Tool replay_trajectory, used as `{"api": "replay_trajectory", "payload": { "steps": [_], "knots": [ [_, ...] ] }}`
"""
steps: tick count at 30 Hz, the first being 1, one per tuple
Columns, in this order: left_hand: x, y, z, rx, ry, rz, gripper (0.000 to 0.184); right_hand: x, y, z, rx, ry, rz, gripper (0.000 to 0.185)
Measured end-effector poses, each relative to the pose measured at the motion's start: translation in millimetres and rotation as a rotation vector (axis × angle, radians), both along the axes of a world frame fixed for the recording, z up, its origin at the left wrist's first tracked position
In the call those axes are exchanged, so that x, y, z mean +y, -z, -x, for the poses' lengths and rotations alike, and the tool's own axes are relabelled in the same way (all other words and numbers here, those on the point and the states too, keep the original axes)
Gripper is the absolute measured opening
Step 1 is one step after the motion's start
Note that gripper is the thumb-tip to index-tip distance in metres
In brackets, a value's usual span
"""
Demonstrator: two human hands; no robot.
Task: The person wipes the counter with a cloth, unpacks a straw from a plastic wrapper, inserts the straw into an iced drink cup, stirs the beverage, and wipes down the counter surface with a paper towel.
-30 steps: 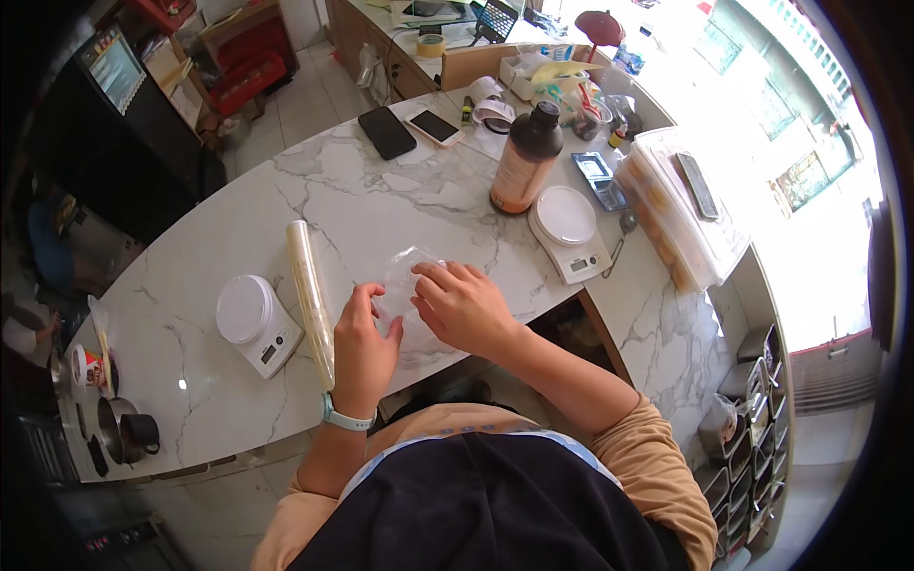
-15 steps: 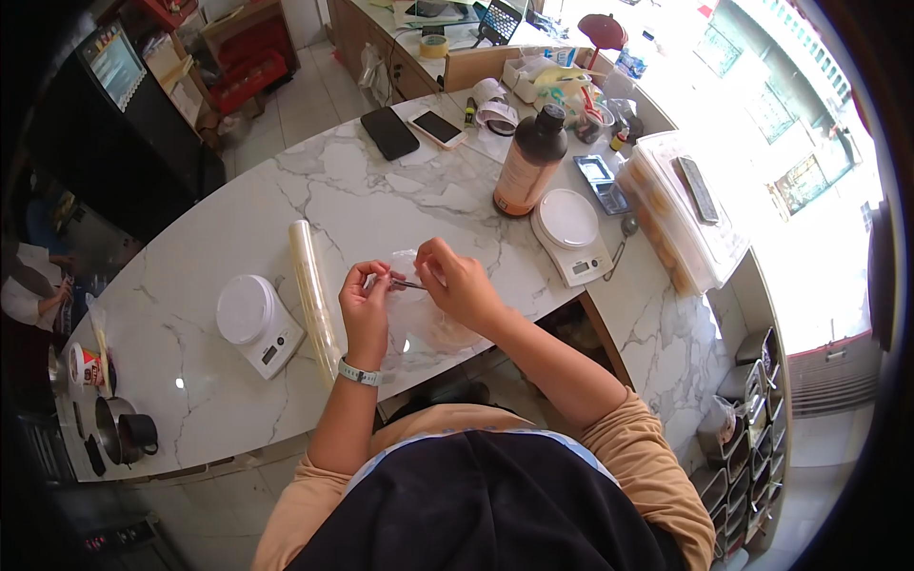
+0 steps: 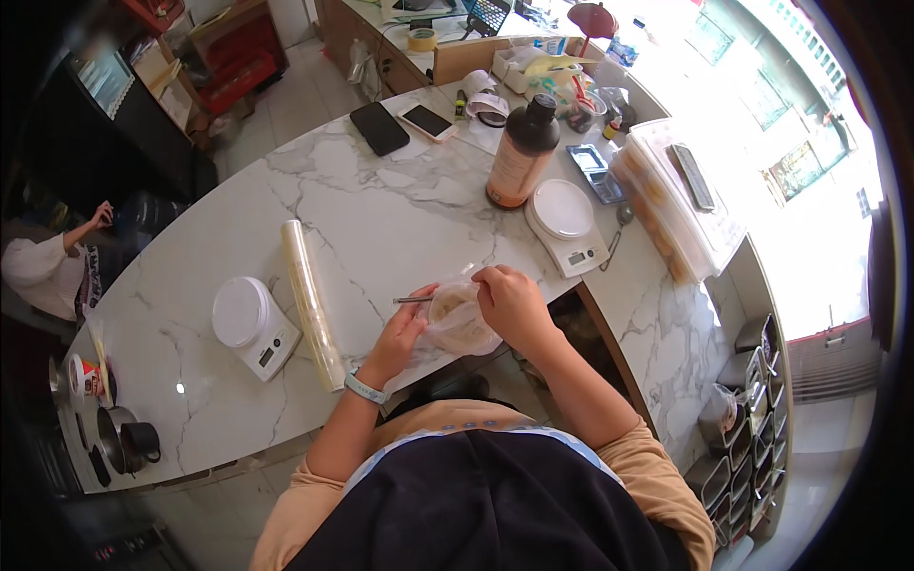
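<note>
A clear plastic bag (image 3: 462, 328) with something pale inside sits at the counter's front edge, between my hands. My left hand (image 3: 400, 340) is closed at the bag's left side. A thin, pen-like metallic rod (image 3: 412, 300) pokes out leftward from those fingers; its other end is hidden. My right hand (image 3: 516, 303) pinches the upper right edge of the bag, which looks spread open at the top. What the pale contents are, I cannot tell.
To the left lie a roll of plastic film (image 3: 311, 305) and a white kitchen scale (image 3: 255, 326). A brown bottle (image 3: 523, 152) stands beyond the bag, near a second scale (image 3: 567, 226). A lidded plastic box (image 3: 671, 195) is on the right. Another person (image 3: 48, 266) is at far left.
Both hands have come nearer my body and to the right, and moved apart. The bag's mouth now appears wider, and the rod points left from my left hand. The other person's arm has risen.
</note>
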State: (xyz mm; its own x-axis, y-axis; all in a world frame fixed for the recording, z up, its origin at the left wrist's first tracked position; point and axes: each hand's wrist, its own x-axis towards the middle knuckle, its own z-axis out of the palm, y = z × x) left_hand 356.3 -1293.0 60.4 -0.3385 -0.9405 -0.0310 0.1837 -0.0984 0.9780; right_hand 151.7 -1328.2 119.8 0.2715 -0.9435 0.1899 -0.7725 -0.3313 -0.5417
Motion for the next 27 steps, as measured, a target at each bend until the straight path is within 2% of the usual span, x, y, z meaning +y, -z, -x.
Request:
{"api": "replay_trajectory", "payload": {
  "steps": [4,7,10,13,14,16,17,19,21,22,25,27],
  "knots": [
    [11.8,3.4,15.4,0.223,-0.010,-0.074,0.074,-1.2,9.7,6.9,-0.222,0.075,-0.040,0.014],
    [21.0,11.1,32.6,0.010,-0.072,0.183,0.098,-2.9,37.2,19.6,-0.529,0.141,-0.333,0.012],
    [20.0,21.8,42.8,-0.242,-0.278,0.391,0.110,8.8,64.8,15.1,-1.050,0.294,-0.632,0.014],
    [27.0,36.7,42.4,-0.217,-0.411,0.331,0.101,21.6,69.3,14.5,-1.097,0.248,-0.553,0.015],
    [26.8,41.2,40.9,-0.198,-0.408,0.341,0.101,23.5,66.2,22.6,-1.056,0.168,-0.668,0.016],
    [27.9,38.4,37.4,-0.163,-0.405,0.355,0.100,27.9,53.6,41.3,-0.936,-0.045,-0.568,0.021],
    [27.7,36.9,33.0,-0.224,-0.398,0.387,0.095,29.9,45.4,48.6,-0.873,-0.150,-0.519,0.024],
    [24.9,34.2,25.5,-0.344,-0.381,0.454,0.087,28.4,25.7,53.1,-0.554,-0.302,-0.322,0.032],
    [26.3,35.6,28.2,-0.213,-0.422,0.418,0.074,28.4,17.2,53.9,-0.297,-0.363,-0.126,0.035],
    [27.1,36.2,30.2,-0.146,-0.439,0.400,0.068,26.9,24.7,53.1,-0.295,-0.354,-0.047,0.033],
    [30.2,34.1,21.5,-0.364,-0.394,0.542,0.044,20.2,48.4,59.3,-0.227,-0.441,0.207,0.025],
    [32.5,32.4,20.0,-0.583,-0.428,0.740,0.033,23.1,61.7,55.1,-0.200,-0.451,0.384,0.021]
  ]
}}
